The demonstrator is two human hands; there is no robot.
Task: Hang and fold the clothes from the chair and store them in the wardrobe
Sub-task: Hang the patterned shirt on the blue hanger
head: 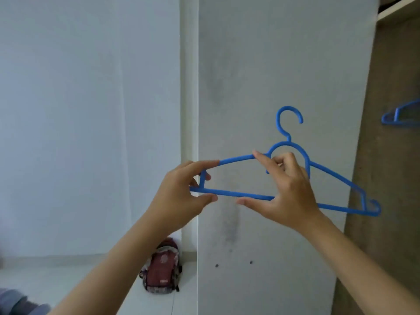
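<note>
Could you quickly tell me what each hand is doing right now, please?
Left hand: pinching the blue plastic hanger at its end.
Right hand: gripping its middle.

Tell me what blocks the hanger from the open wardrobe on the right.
Nothing visible. Both hands, left hand and right hand, hold the blue hanger before the wardrobe door; the open wardrobe lies unobstructed at right.

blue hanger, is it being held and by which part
Yes. The blue hanger is held by both hands: the left hand grips its left end, and the right hand holds it near the middle, below the hook.
</note>
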